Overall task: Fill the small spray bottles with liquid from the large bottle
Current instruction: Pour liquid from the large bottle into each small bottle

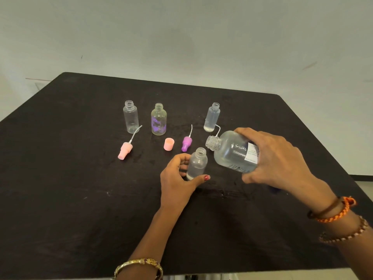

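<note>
Head view: right hand (276,156) grips tilted large bottle (232,152), mouth just beside small spray bottle (196,163) steadied upright by left hand (177,178) near centre; misaligned necks would likely spill liquid onto surface (70,188).

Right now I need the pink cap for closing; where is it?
Head view: the pink cap stands mid-table, between the pink sprayer and the purple sprayer.

Single head view — downward, close over table (80,178)
</note>
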